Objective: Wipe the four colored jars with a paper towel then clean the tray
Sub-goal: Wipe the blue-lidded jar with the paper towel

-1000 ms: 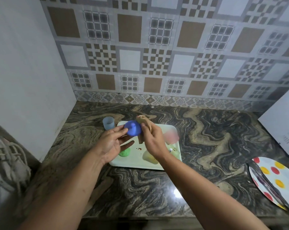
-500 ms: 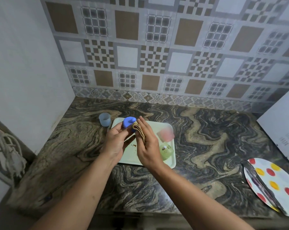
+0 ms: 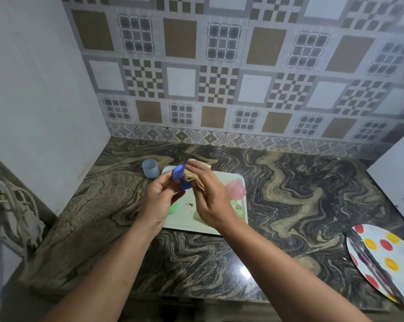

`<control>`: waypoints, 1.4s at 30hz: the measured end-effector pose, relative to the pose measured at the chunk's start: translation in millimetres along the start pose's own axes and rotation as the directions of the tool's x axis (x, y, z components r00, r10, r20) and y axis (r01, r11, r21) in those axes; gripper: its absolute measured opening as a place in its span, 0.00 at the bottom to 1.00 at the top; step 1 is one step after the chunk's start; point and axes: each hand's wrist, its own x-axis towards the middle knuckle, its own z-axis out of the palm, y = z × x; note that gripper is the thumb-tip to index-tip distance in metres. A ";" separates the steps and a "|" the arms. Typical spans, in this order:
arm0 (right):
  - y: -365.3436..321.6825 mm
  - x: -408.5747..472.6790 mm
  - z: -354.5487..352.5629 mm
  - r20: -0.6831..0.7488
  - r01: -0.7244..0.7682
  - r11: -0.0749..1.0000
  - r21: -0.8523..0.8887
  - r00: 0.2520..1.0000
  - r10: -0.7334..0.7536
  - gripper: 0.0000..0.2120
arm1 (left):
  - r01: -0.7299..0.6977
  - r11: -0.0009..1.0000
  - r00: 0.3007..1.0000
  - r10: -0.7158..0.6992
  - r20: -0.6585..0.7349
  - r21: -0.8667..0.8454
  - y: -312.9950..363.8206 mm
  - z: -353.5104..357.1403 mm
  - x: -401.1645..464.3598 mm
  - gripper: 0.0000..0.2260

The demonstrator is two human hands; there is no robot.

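Head view: above the far end of a pale green tray (image 3: 222, 228) near the bench's (image 3: 289, 205) far-left corner, the left hand (image 3: 160, 197) grips a blue jar (image 3: 180, 177), fingers curled round its left side. The right hand (image 3: 211, 201) presses a folded brown paper towel (image 3: 196, 180) against the jar's right side, fingers wrapped over the towel. On the tray lie a pink jar (image 3: 237, 189) at its right edge, a pale green jar (image 3: 238, 210) nearer, a green piece (image 3: 172, 208) and brown specks. A light blue cup (image 3: 150, 168) stands upright on the bench just beside the tray's far-left corner.

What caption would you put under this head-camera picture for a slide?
Left hand holds a blue jar above a pale tray while the right hand wipes it with a folded paper towel.
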 end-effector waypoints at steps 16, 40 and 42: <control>15.4 16.5 17.8 0.095 -0.501 0.865 -0.002 0.861 0.499 0.15 | -0.166 0.907 0.975 0.211 -0.076 0.388 -0.1 -23.1 9.5 0.10; 23.0 67.0 29.6 0.153 -0.182 0.956 -0.230 0.963 0.221 0.15 | -0.257 0.911 0.965 0.259 0.038 0.321 14.2 -54.0 58.9 0.09; 31.8 65.4 26.9 0.291 -0.233 0.899 -0.370 0.890 0.351 0.22 | -0.201 0.953 0.979 0.204 0.013 0.227 18.3 -51.4 63.0 0.07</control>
